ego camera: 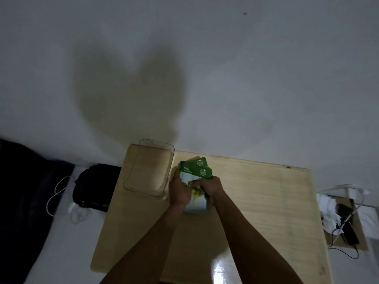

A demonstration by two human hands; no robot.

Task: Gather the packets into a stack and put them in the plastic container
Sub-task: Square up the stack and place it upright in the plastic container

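Your left hand [180,189] and right hand [211,188] both clench the green-and-white packets [194,171] on the wooden counter [256,201], just right of the clear plastic container [131,181], but the uneven far packets may slip when lifted.

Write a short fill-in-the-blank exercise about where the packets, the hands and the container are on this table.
1. Both hands, the left hand and the right hand, hold the packets, whose tops are coloured ____.
2. The clear plastic container has ____ packets inside it.
3. The container sits to the ____ of the packets.
4. The container rests on a ____ table.

Missing words: green; no; left; wooden
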